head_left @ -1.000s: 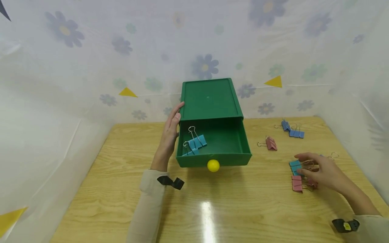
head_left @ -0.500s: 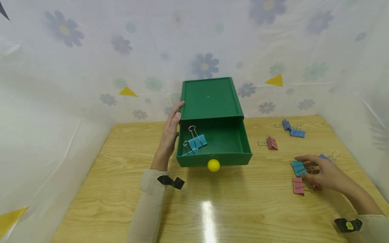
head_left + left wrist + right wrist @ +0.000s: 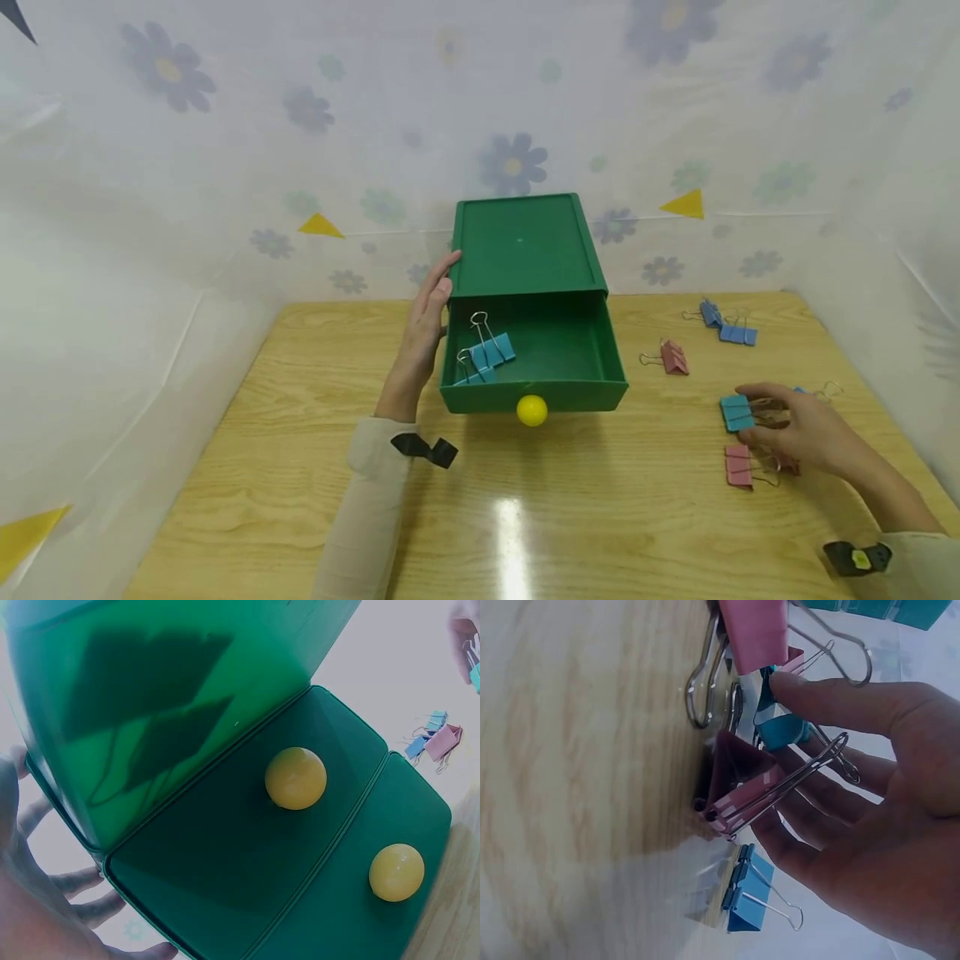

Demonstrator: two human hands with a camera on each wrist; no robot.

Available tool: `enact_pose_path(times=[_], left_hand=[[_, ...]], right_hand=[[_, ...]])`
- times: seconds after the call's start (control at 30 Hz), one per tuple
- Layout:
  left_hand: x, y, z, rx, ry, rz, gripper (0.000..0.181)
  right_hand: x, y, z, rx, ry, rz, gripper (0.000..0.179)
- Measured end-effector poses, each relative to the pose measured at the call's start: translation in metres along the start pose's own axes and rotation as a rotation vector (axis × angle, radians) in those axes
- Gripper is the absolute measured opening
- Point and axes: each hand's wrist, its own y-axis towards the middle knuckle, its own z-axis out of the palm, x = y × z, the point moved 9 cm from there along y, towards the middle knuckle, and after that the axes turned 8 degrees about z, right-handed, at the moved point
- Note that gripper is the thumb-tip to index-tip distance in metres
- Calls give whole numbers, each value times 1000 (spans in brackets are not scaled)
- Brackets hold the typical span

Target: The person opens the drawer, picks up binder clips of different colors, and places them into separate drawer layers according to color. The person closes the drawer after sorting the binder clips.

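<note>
A green drawer cabinet stands at the table's middle, its top drawer pulled out by a yellow knob's side. Two teal binder clips lie in the drawer's left part. My left hand rests along the cabinet's left side, fingers extended against it. At the right, my right hand pinches a teal binder clip between thumb and fingers. Pink binder clips lie just below that hand; one pink clip sits by its fingers in the right wrist view.
Two lower drawers with yellow knobs are closed, seen in the left wrist view. Blue binder clips and a pink clip lie right of the cabinet. A blue clip lies beyond my right hand. Flower-printed curtains enclose the table.
My right hand has shifted the teal binder clip slightly, and a gap has opened between it and the pink clip below. My left hand stays on the cabinet.
</note>
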Motion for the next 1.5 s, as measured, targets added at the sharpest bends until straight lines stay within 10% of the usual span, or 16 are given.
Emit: enact_pose_path(times=[1.5], left_hand=[[-1, -1, 1, 7, -12, -1, 45]], right_hand=[[72, 9, -39, -186, 237, -93, 58]])
